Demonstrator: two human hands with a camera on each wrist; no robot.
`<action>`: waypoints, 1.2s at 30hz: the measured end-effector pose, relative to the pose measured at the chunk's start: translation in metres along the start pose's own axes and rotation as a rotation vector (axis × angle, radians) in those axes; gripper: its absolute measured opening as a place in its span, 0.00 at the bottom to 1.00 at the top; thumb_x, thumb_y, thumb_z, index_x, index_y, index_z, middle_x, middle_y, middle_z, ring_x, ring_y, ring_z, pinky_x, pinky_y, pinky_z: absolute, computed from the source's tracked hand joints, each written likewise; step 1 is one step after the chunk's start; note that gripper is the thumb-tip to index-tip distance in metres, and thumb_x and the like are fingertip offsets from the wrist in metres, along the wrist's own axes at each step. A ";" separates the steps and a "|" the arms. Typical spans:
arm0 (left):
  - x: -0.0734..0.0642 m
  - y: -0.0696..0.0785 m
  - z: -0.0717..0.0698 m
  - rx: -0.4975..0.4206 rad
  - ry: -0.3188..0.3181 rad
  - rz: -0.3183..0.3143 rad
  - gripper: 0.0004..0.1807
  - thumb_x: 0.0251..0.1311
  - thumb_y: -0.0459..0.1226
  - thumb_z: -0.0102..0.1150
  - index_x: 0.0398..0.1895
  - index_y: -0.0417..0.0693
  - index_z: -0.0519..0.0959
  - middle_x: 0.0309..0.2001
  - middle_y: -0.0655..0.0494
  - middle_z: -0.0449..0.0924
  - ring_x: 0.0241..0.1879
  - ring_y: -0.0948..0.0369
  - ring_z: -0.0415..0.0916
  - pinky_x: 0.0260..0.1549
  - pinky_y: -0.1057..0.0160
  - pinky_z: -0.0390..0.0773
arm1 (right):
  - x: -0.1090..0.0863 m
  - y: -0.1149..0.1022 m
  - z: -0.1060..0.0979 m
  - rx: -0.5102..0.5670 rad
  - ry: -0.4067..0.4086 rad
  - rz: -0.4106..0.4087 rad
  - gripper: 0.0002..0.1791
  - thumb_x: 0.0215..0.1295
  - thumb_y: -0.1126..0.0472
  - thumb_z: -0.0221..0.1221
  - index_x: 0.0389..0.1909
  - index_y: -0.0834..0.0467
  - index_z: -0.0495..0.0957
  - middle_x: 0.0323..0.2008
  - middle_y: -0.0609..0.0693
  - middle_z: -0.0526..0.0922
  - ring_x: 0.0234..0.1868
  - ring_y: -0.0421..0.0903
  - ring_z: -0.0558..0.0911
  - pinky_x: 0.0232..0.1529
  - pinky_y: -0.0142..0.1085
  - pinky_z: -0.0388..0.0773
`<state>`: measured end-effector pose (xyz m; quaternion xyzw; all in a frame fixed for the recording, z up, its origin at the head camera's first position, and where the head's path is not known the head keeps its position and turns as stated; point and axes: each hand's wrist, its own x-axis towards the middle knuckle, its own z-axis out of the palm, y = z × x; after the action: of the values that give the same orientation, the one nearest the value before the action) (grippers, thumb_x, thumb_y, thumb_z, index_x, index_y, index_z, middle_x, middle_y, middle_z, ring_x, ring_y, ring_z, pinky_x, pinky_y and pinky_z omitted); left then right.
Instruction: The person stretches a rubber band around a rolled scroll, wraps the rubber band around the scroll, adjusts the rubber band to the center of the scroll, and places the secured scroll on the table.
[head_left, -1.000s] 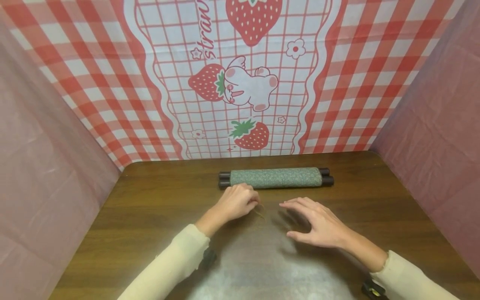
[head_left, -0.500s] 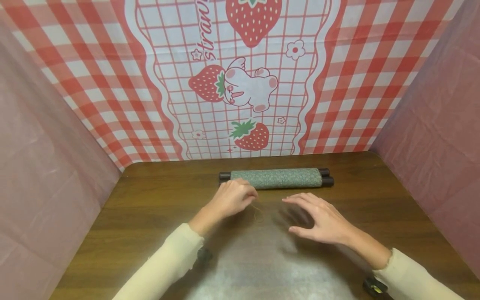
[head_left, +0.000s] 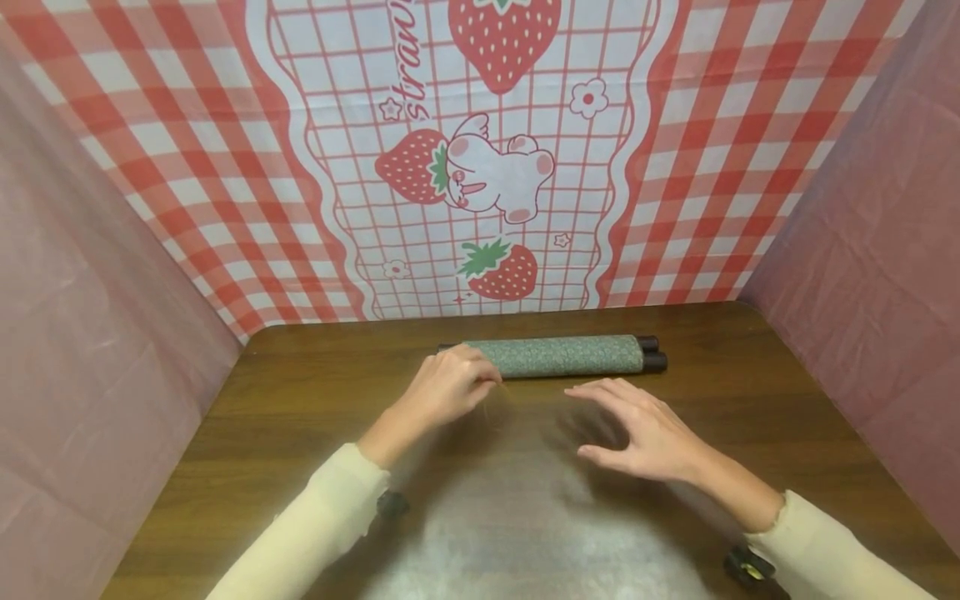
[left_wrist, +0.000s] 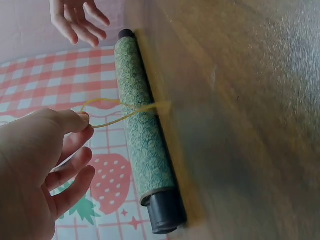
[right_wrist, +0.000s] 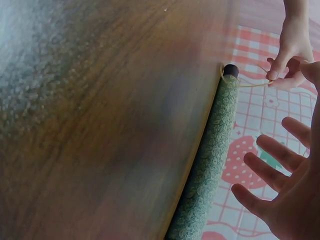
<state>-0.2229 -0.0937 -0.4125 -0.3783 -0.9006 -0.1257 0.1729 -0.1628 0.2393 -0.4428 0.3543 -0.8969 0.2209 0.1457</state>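
Note:
A rolled scroll (head_left: pixel 558 356) in green patterned cloth, with dark knobs at its ends, lies across the far part of the table. My left hand (head_left: pixel 456 383) is in front of its left end and hides part of it. Between thumb and index finger it pinches a thin yellow cord (left_wrist: pixel 111 123), which hangs in a loop; the other fingers are loosely bent. To the right, my right hand (head_left: pixel 648 433) hovers just in front of the scroll, fingers spread and holding nothing. The right wrist view also shows the scroll (right_wrist: pixel 220 130) running beyond these fingers (right_wrist: pixel 265 170).
The brown wooden table (head_left: pixel 300 475) stretches toward me. Behind it stands a red-and-white checked cloth (head_left: pixel 225 167) with strawberry prints. Pink cloth hangs at the left (head_left: pixel 90 333) and right (head_left: pixel 862 275).
My left hand has moved left and slightly away from me, carrying the pinched cord. The right hand has shifted slightly farther forward. The scroll has stayed in place.

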 end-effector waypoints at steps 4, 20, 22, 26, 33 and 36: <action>-0.002 -0.004 -0.005 0.007 0.008 0.007 0.03 0.71 0.39 0.74 0.41 0.58 0.95 0.44 0.61 0.95 0.47 0.57 0.90 0.36 0.56 0.91 | 0.000 0.000 0.000 0.002 0.001 0.002 0.42 0.58 0.44 0.79 0.74 0.47 0.80 0.67 0.49 0.88 0.61 0.52 0.89 0.55 0.60 0.90; -0.016 -0.016 -0.025 0.021 0.042 -0.036 0.03 0.66 0.37 0.78 0.40 0.57 0.94 0.41 0.59 0.93 0.41 0.57 0.87 0.33 0.57 0.88 | 0.002 0.003 -0.003 -0.007 0.046 -0.022 0.41 0.56 0.48 0.80 0.73 0.45 0.81 0.66 0.46 0.88 0.61 0.50 0.89 0.54 0.58 0.90; -0.018 -0.019 -0.027 0.024 0.043 -0.040 0.03 0.66 0.37 0.79 0.40 0.57 0.94 0.40 0.59 0.93 0.41 0.57 0.86 0.33 0.57 0.88 | 0.003 0.004 -0.005 -0.011 0.058 -0.021 0.41 0.55 0.49 0.81 0.73 0.46 0.81 0.65 0.46 0.88 0.62 0.50 0.89 0.54 0.58 0.90; -0.019 -0.022 -0.032 0.024 0.039 -0.045 0.03 0.66 0.37 0.78 0.41 0.56 0.95 0.41 0.58 0.94 0.41 0.56 0.85 0.32 0.57 0.88 | 0.003 0.004 -0.008 -0.013 0.055 -0.010 0.42 0.56 0.49 0.81 0.73 0.47 0.81 0.65 0.47 0.88 0.62 0.52 0.88 0.54 0.59 0.90; -0.020 -0.028 -0.036 0.042 0.050 -0.032 0.04 0.65 0.36 0.79 0.41 0.53 0.95 0.41 0.57 0.94 0.41 0.56 0.85 0.32 0.56 0.88 | 0.004 0.006 -0.014 -0.004 0.071 0.006 0.41 0.56 0.50 0.81 0.73 0.48 0.81 0.65 0.48 0.88 0.64 0.55 0.88 0.55 0.62 0.89; -0.021 -0.030 -0.036 0.046 0.035 -0.019 0.03 0.66 0.36 0.79 0.41 0.53 0.95 0.41 0.57 0.94 0.42 0.56 0.85 0.32 0.56 0.88 | 0.005 0.005 -0.015 0.007 0.066 0.016 0.41 0.56 0.51 0.81 0.73 0.48 0.81 0.65 0.48 0.88 0.64 0.55 0.88 0.55 0.62 0.89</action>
<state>-0.2236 -0.1403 -0.3909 -0.3636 -0.9036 -0.1134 0.1961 -0.1682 0.2477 -0.4298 0.3399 -0.8937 0.2368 0.1724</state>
